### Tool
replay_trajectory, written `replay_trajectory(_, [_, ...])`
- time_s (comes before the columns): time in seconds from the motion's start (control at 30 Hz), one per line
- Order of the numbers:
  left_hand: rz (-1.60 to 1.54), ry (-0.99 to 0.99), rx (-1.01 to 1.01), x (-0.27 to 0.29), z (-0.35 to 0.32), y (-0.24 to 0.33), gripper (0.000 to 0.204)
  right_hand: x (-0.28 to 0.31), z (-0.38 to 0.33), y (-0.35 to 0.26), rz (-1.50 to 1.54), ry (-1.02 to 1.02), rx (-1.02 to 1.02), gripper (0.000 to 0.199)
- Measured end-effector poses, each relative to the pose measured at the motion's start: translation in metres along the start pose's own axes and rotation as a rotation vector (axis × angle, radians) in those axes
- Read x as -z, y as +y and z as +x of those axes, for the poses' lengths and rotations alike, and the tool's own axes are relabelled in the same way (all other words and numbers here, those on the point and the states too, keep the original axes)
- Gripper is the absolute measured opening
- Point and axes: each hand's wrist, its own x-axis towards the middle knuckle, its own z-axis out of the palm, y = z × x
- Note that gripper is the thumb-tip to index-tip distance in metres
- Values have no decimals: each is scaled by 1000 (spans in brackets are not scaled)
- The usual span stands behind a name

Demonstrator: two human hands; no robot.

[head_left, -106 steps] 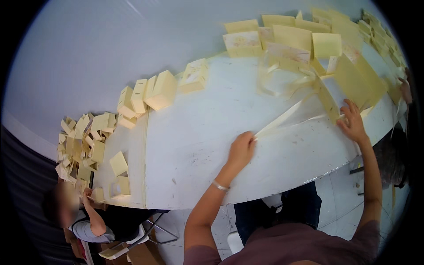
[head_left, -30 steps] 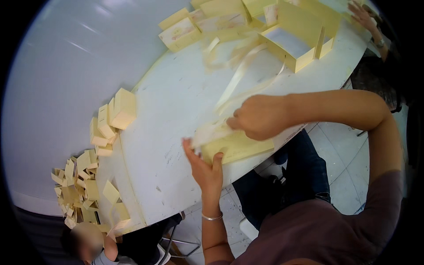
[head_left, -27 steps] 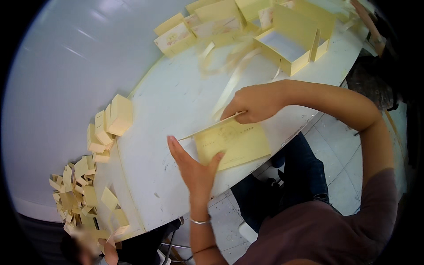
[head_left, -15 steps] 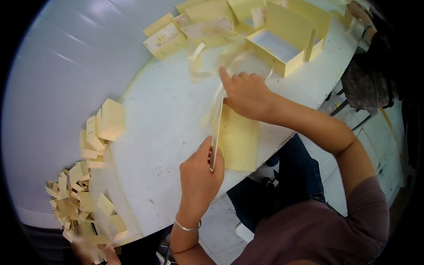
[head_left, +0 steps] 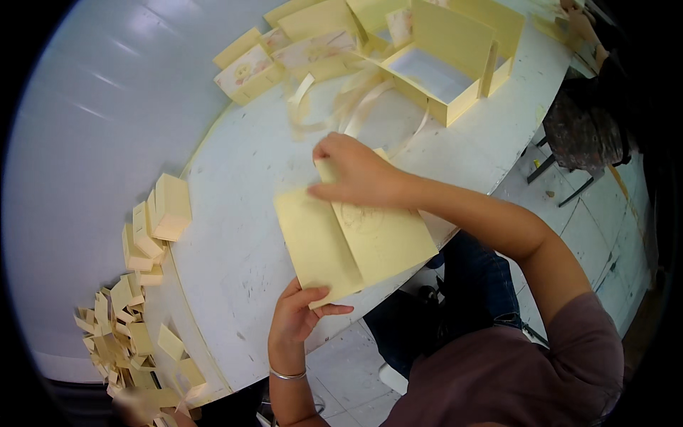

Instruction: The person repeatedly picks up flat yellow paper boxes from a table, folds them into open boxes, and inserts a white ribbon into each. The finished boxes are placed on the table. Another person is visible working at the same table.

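Note:
A pale yellow folded cardboard box cover lies slanted in front of me, with a crease down its length and a faint drawing on the right panel. My left hand grips its near left corner, thumb on top and fingers beneath. At the far end, my right hand pinches the upper edge by the crease, its fingers slightly blurred and hiding that part. Just beyond it, pale ribbons trail over the table, close to an open yellow box with a white inside.
Several printed yellow boxes stand along the far side. At left are stacked small yellow boxes and a heap of small card pieces. Another person's blurred hand is at lower left; someone else's arm shows at upper right.
The cover's left panel, edge-on before, has tipped down to the left and now shows its face. My right hand has moved left and down; my left hand has shifted down.

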Motion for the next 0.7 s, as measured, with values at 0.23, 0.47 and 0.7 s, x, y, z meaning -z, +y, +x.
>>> replay_trajectory(0.23, [-264,-70,-102,9,-4,-46,39,100,5,36,764,-100,-119,12])
replay_trajectory(0.47, [-244,-49,-152,-33,-13,-52,42,122,7,4,-1034,-350,838,15])
replay_trajectory(0.7, [36,218,-533,-57,-14,-41,60,49,-32,-25,-982,-815,722,25])
